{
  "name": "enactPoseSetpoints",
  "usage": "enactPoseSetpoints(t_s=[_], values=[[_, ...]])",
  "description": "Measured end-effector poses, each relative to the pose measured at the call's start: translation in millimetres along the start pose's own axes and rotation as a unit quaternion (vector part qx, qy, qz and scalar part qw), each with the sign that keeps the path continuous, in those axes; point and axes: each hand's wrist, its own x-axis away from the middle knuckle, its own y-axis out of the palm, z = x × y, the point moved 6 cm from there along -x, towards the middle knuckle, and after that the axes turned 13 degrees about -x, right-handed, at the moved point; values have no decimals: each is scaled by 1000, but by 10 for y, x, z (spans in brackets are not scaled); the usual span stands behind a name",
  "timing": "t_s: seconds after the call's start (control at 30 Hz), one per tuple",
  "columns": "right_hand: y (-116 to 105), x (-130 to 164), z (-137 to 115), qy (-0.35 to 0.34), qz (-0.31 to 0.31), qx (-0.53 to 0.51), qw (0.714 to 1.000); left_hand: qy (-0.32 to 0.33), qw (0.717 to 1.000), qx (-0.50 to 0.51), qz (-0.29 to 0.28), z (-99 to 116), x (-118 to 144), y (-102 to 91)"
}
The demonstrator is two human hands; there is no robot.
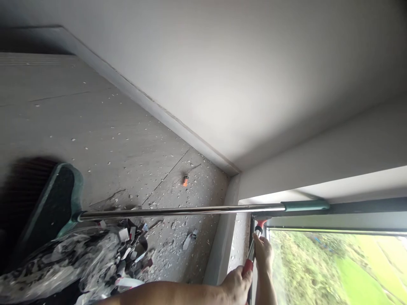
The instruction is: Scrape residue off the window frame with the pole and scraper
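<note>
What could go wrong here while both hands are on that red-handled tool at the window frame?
1. The broom leans its handle against the window frame just beside the tool; a bump could topple it.
2. Plastic scraps and debris litter the floor, a likely slip or trip hazard.
3. The left hand and right hand work close to the glass; a slip might scratch it.

Both forearms run off the bottom edge. The left hand point(237, 283) covers part of the red-gripped metal tool point(254, 248); the right hand point(263, 250) hides more. Beyond them, the dark-bristled green broom head point(47, 207) blurs at the left edge.
</note>
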Motion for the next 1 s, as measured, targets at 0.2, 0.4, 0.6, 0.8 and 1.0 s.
enactPoseSetpoints(t_s=[0.2, 0.4, 0.6, 0.8, 1.0], values=[[34, -24, -52, 16, -64, -23, 998, -28, 999, 1, 16, 59, 20, -78], [60, -26, -116, 28, -69, -5, 997, -50, 999, 2, -12, 113, 55, -152], [83, 11, -215, 23, -79, 15, 997, -52, 998, -28, -16, 106, 73, -260], [120, 32, -238, 31, -76, 36, 996, -60, 998, -29, -19, 20, -1, -312], [136, 10, -248, 45, -89, 50, 994, -69, 996, -33, -43, -3, -13, -327]])
